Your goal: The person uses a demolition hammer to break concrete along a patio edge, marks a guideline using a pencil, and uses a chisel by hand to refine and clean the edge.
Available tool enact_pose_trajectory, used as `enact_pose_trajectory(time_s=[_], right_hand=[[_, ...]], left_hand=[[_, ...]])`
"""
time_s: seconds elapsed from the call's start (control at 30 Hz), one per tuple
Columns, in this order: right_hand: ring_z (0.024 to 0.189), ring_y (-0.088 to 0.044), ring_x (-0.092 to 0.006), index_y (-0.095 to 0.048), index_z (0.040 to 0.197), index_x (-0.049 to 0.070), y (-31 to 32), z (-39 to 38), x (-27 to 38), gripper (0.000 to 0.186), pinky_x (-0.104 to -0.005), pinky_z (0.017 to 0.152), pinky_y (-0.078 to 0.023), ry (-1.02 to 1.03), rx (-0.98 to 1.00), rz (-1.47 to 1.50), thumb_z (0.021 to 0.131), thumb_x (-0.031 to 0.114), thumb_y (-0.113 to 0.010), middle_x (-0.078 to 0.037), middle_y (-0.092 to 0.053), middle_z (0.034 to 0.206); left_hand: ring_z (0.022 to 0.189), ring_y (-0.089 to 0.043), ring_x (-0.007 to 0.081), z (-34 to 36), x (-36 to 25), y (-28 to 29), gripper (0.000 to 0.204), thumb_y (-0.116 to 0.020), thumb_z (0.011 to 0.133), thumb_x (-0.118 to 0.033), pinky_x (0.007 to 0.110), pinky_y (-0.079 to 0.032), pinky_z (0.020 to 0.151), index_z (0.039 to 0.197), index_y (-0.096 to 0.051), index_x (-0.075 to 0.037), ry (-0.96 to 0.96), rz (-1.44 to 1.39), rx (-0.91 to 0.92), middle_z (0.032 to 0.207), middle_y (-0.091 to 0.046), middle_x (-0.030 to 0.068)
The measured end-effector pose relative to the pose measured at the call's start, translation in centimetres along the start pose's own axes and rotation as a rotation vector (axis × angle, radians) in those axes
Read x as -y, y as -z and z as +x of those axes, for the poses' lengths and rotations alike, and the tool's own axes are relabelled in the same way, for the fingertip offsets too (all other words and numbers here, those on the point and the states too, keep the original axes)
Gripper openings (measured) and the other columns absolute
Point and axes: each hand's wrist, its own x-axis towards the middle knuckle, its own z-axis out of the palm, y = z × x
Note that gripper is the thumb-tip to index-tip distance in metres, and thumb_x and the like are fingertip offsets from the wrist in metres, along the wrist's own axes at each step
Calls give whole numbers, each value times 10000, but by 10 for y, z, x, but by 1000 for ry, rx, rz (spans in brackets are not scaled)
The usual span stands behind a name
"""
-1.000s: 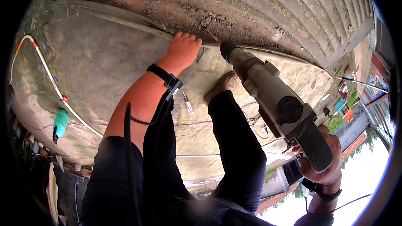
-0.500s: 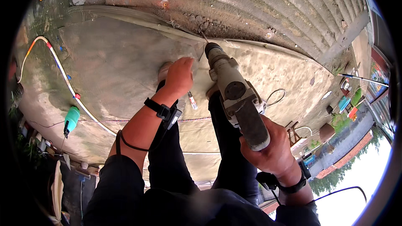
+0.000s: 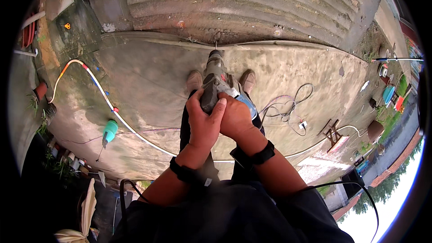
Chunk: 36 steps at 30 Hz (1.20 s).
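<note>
Head view: apparently drilling, or lining up; next move seems to call for steady, straight pressure. Left hand (image 3: 200, 123) closed around the drill's (image 3: 217, 69) rear; right hand (image 3: 236, 119) closed on it alongside, some fingers hidden. Drill ahead of the fingers, bit (image 3: 216, 44) at the floor's (image 3: 148, 76) far edge. Scuffed grey body, dark rear, blue lower casing.

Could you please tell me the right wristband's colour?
The right wristband is black, best seen in the head view.
</note>
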Motion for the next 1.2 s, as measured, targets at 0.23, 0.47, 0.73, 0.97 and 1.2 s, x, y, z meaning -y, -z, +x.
enact_pose_trajectory(time_s=[0.23, 0.47, 0.73, 0.97, 1.2], right_hand=[[851, -671, -348, -452, 1179, -12, -3, -6, 0, 474, -435, 775, -533, -108, 136, 147, 820, 250, -616, -190, -655, 957], [920, -632, -358, -504, 1220, 18, -26, -48, -57, 582, -452, 961, -419, 145, -42, 158, 704, 212, -690, -176, -661, 897], [957, -603, -390, -522, 1212, 29, -43, -53, -65, 569, -459, 911, -448, -14, -212, 334, 722, 247, -714, -201, -648, 961], [916, -605, -402, -541, 1178, 49, -38, -51, -45, 495, -467, 879, -452, -78, -281, 408, 751, 240, -702, -215, -652, 928], [930, -608, -411, -525, 1178, 8, -42, -27, -40, 517, -463, 885, -455, -126, -302, 462, 751, 238, -706, -226, -659, 960]], left_hand=[[1049, -563, 199, 4, 5, -1, 603, -720, 884, -267, 305, -479, 896, 1293, -432, 70, 258, -131, -65, 1200, -555, 161], [1005, -583, 184, -8, -4, -16, 616, -740, 867, -248, 294, -485, 883, 1300, -433, 63, 244, -104, -94, 1163, -574, 131], [1034, -577, 168, -17, 4, -50, 658, -725, 831, -35, 296, -490, 898, 1366, -344, 0, 203, -381, -62, 1188, -551, 110], [1002, -592, 166, -4, -6, -49, 636, -726, 817, -41, 298, -491, 882, 1340, -368, 11, 202, -377, -87, 1152, -578, 113], [928, -623, 165, 19, -13, -45, 333, -740, 806, -65, 301, -491, 843, 1108, -620, 9, 351, -458, 22, 1061, -653, 79]])
